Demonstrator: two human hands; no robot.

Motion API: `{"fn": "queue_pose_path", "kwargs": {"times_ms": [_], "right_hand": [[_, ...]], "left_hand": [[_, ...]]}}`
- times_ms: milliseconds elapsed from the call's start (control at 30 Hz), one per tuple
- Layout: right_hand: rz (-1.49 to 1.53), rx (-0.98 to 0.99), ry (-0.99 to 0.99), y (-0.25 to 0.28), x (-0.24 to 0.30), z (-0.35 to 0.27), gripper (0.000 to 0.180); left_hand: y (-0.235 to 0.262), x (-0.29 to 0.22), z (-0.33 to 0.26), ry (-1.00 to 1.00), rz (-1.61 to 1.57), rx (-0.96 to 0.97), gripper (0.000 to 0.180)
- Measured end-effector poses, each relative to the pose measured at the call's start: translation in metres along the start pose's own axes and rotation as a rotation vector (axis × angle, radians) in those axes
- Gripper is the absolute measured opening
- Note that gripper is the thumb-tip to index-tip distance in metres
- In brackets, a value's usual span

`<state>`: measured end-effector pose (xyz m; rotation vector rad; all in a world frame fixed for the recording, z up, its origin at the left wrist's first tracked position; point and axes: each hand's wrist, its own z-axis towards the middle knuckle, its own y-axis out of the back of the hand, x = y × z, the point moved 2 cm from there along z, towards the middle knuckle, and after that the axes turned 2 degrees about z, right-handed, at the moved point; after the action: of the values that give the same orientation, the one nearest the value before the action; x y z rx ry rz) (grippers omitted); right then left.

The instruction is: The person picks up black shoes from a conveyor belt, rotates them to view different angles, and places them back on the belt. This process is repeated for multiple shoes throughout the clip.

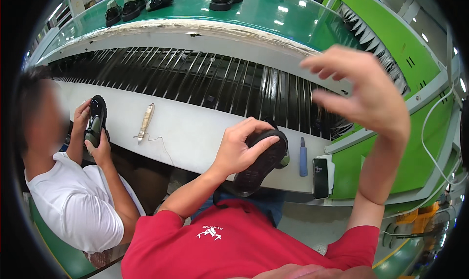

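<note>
A black shoe (251, 174) is in my left hand (237, 149), its dark sole turned up toward me. My thumb presses across the sole, and the fingers wrap over the far side. Part of the shoe's upper, greenish at the right edge, is mostly hidden behind the sole. Raised at the right, my right hand (359, 88) is empty, with thumb and fingers apart, above the end of the roller conveyor (210, 81). On the white ledge (190, 125) to the right of the shoe lies a blue-handled tool (303, 158).
A phone (320, 179) lies at the ledge's right end, beside a green machine (415, 164) with hanging strips. To the left, a co-worker holds a shoe (97, 118). A light-handled tool (146, 120) with thread lies between us. Several shoes stand on the green upper table (188, 17).
</note>
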<state>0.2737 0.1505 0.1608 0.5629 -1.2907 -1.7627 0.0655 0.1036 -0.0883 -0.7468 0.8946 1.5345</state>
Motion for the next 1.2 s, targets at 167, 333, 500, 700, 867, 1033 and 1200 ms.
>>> {"fn": "queue_pose_path", "kwargs": {"times_ms": [167, 333, 500, 700, 867, 1033, 1200], "right_hand": [[0.471, -0.404, -0.238, -0.045, -0.012, -0.034, 0.047], [0.205, -0.531, -0.321, -0.147, -0.029, -0.038, 0.069], [0.694, -0.524, -0.338, -0.142, -0.035, -0.047, 0.029], [0.612, -0.636, -0.458, -0.216, 0.022, -0.065, 0.052], [0.599, -0.911, -0.419, -0.227, 0.028, -0.090, 0.031], [1.080, -0.838, -0.319, -0.212, 0.033, -0.114, 0.028], [1.160, -0.795, -0.488, -0.222, 0.021, -0.117, 0.035]], "left_hand": [[0.010, 0.018, 0.003, 0.066, -0.163, -0.064, 0.019], [0.017, 0.049, 0.005, 0.272, -0.273, -0.029, 0.023], [0.011, 0.043, 0.002, 0.266, -0.298, -0.038, 0.022], [-0.004, 0.022, 0.005, 0.123, -0.143, -0.180, 0.024], [-0.010, -0.012, 0.005, 0.063, -0.082, -0.130, 0.024], [0.002, -0.028, 0.003, -0.111, -0.227, 0.069, 0.022], [-0.011, -0.014, 0.012, 0.133, -0.191, 0.022, 0.020]]}}
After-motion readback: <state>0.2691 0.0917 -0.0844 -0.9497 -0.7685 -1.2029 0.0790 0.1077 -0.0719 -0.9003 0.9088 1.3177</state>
